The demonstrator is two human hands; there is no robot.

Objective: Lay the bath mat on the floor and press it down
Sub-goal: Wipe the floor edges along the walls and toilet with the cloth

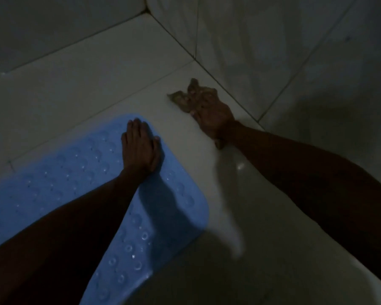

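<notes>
A light blue rubber bath mat (70, 172) with rows of round suction cups lies flat on the pale tiled floor (97, 69), running from the left edge toward the bottom middle. My left hand (141, 148) rests palm down on the mat near its far right corner, fingers together and flat. My right hand (209, 113) is off the mat, on the bare tile to the right, closed around a crumpled brownish cloth (180, 100) that sticks out beyond the fingers. The room is dim.
Tiled walls (273, 51) meet in a corner at the top, close behind my right hand. Grout lines cross the floor diagonally. My forearms cast shadows over the mat's near end and the tile beside it.
</notes>
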